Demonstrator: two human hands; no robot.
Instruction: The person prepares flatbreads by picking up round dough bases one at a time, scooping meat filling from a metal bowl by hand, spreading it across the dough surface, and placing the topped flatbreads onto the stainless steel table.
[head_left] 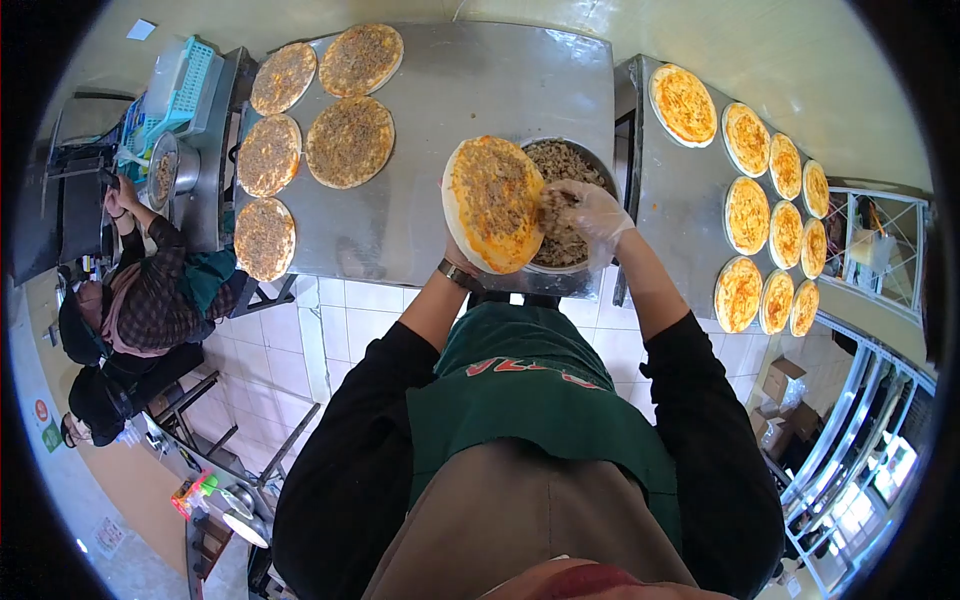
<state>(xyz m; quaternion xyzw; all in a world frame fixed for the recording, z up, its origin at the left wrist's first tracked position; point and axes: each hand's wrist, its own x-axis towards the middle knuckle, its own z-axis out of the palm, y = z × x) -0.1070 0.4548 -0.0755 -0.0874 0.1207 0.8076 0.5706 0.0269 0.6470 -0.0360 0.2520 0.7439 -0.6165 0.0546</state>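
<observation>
My left hand [459, 253] supports a round pizza base [492, 205] from below, tilted above the steel table; most of its fingers are hidden underneath. Orange sauce shows at the base's edges, and brown crumbled meat covers much of its middle. In a clear plastic glove, my right hand [592, 214] is closed around some crumbled meat [557, 212] at the base's right edge. Directly beneath that hand is a metal bowl [545, 268] of the same meat, partly covered by the pizza base.
Several meat-topped pizza bases [350, 142] lie on the left of the steel table [450, 90]. Across a gap, a second metal table [668, 215] carries several sauced bases [747, 215]. At far left, a person [150, 290] works beside another metal bowl [185, 165].
</observation>
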